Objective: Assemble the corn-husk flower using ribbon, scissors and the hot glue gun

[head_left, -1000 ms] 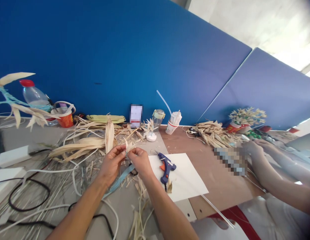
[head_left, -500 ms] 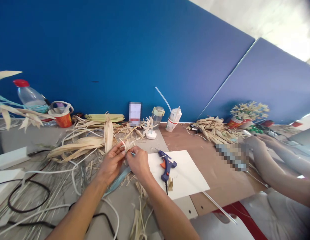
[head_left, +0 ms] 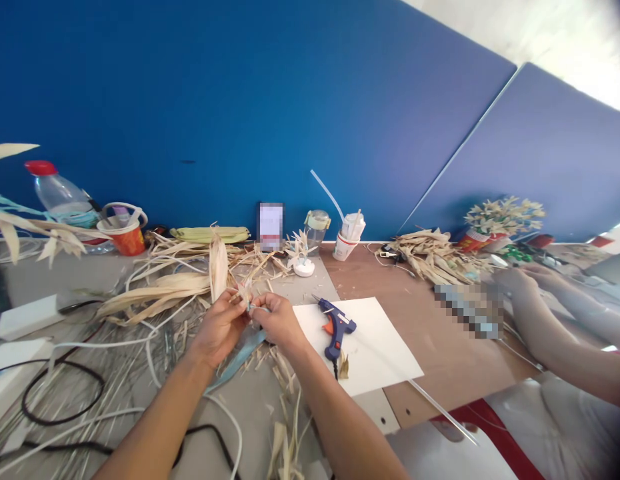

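Observation:
My left hand [head_left: 221,328] pinches a small pale bundle of corn husk [head_left: 245,291], shaped like a little flower, in front of the husk pile. Close against it, my right hand [head_left: 279,321] has thumb and fingers closed on a light blue strip [head_left: 240,361], which meets the base of the bundle. The strip's loose length hangs below both hands towards the table. To the right of my right hand, a blue glue gun [head_left: 337,328] lies on a white sheet [head_left: 383,347].
Dried corn husks [head_left: 157,293] and white cables lie at left. Behind stand a red cup [head_left: 125,237], a phone [head_left: 271,227], a jar [head_left: 317,230] and a white cup [head_left: 344,248]. A co-worker's arms [head_left: 545,327] reach in at right, beside more husks [head_left: 430,260].
The fingers of my right hand have shifted and opened out slightly around the blue strip at the bundle's base. My left hand still holds the bundle. The view has tilted a little.

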The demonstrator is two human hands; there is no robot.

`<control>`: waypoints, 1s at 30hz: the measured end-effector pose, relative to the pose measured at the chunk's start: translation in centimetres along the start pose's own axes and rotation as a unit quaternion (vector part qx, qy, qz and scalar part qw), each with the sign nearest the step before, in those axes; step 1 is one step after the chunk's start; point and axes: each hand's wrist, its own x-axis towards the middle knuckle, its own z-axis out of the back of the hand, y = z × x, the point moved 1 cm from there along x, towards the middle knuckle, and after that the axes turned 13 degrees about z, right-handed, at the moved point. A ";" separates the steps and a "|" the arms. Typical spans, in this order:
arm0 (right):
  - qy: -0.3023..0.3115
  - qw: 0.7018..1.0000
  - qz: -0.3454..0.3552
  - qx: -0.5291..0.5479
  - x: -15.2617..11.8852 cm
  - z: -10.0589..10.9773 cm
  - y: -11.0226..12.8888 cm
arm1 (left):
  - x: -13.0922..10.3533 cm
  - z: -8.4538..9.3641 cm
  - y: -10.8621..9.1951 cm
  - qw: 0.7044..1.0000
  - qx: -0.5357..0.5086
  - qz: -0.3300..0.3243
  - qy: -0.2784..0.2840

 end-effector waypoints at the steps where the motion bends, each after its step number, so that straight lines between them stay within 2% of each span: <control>1: -0.002 1.000 -0.004 -0.002 0.0 0.0 0.0 | 0.0 -0.1 0.0 1.000 0.003 -0.004 0.000; 7: -0.025 0.996 -0.031 -0.075 0.0 0.0 0.5 | 0.2 0.0 0.2 1.000 -0.012 -0.007 -0.011; 14: -0.034 0.996 -0.029 -0.076 -0.3 -0.4 0.4 | 0.0 0.0 0.1 0.999 -0.029 0.014 0.007; 17: -0.049 0.998 -0.045 0.013 -0.1 -0.1 0.5 | 0.3 0.5 -0.3 0.999 -0.043 0.027 0.008; 19: -0.057 0.991 -0.062 0.101 0.1 0.4 0.7 | 0.6 1.1 -0.8 0.996 -0.083 0.004 -0.045; 21: -0.066 0.982 -0.059 0.169 0.5 1.1 0.9 | 0.7 1.6 -1.3 0.988 -0.105 -0.049 -0.101; 22: -0.074 0.977 -0.052 0.192 0.7 1.4 1.0 | 0.7 1.6 -1.5 0.988 -0.099 -0.071 -0.097; 24: -0.090 0.970 -0.042 0.222 1.0 2.1 1.0 | 0.4 1.0 -1.5 0.993 -0.070 -0.086 -0.039; 26: -0.097 0.965 -0.044 0.238 1.1 2.5 1.1 | -0.2 0.1 -1.0 0.997 -0.038 -0.070 0.009; 30: -0.087 0.964 -0.046 0.248 1.0 2.6 1.3 | -0.8 -0.9 0.0 0.999 0.014 -0.017 0.034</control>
